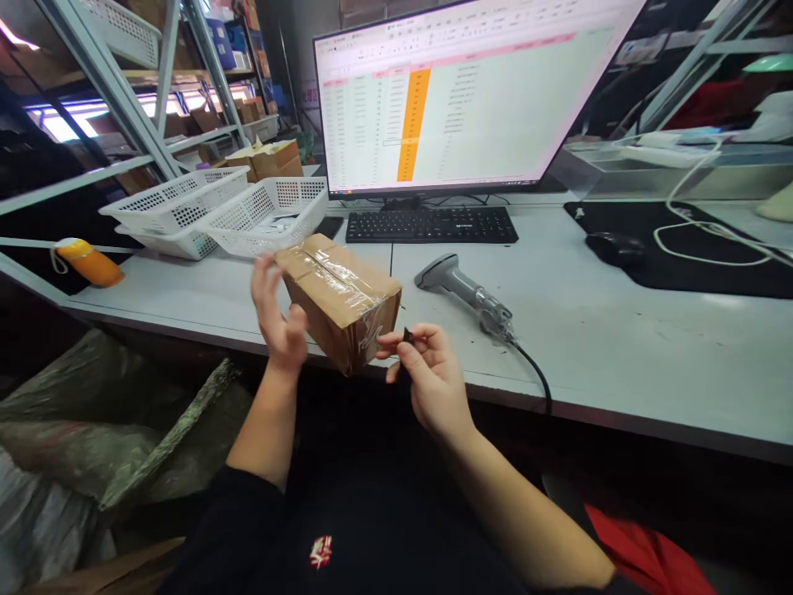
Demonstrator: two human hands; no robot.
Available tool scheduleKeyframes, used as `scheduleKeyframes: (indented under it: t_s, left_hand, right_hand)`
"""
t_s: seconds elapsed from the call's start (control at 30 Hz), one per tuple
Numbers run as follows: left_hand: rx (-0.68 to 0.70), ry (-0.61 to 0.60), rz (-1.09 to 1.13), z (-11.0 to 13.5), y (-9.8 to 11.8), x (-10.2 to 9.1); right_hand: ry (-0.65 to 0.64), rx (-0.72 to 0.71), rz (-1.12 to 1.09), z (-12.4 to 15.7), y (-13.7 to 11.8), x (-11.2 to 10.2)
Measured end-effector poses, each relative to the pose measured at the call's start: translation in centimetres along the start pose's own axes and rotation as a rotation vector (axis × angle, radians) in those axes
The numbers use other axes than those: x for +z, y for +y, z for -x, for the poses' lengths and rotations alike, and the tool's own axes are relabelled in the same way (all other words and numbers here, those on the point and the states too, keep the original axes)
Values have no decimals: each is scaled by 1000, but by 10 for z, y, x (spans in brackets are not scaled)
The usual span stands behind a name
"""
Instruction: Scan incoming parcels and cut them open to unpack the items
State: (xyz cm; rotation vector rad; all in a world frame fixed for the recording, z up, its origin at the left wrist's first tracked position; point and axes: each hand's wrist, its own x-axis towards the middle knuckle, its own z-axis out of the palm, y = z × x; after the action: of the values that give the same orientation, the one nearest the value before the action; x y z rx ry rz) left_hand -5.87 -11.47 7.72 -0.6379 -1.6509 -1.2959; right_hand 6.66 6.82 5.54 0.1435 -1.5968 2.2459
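A brown cardboard box [347,285] with clear tape along its top and near end sits at the table's front edge, slightly askew. My left hand [278,318] is at the box's left side, fingers raised and spread; it is a little blurred, and I cannot tell if it touches the cardboard. Just off the taped near end, my right hand [434,372] pinches a small dark object [406,335] between thumb and fingers. Most of that object is hidden, so its kind does not show. To the right of the box lies a grey barcode scanner [464,289] with a black cable.
White plastic baskets [266,219] stand behind the box at left, near an orange bottle [90,262]. A keyboard [430,225] lies below a large monitor [458,99]. At right are a mouse [615,248] on a black mat [694,277] and loose white cables. Plastic sacks [124,430] lie below left.
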Motion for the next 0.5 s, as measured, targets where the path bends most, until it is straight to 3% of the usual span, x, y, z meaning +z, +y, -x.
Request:
scheduleKeyframes:
  t_s: [0.07, 0.13, 0.2, 0.33, 0.43, 0.5]
  left_hand:
    - [-351, 55, 133, -18, -30, -3]
    - [-643, -11, 300, -29, -50, -5]
    - [-688, -15, 351, -25, -54, -7]
    - [-280, 202, 39, 23, -21, -20]
    - [116, 77, -194, 55, 7, -32]
    - [298, 4, -208, 59, 14, -34]
  right_hand:
    - [-90, 104, -79, 12, -2, 6]
    - [-145, 134, -56, 18, -6, 8]
    - [-185, 125, -4, 12, -10, 6]
    - [-141, 84, -10, -35, -16, -9]
    - [-46, 98, -121, -86, -14, -19]
    - [-56, 151, -163, -116, -9, -20]
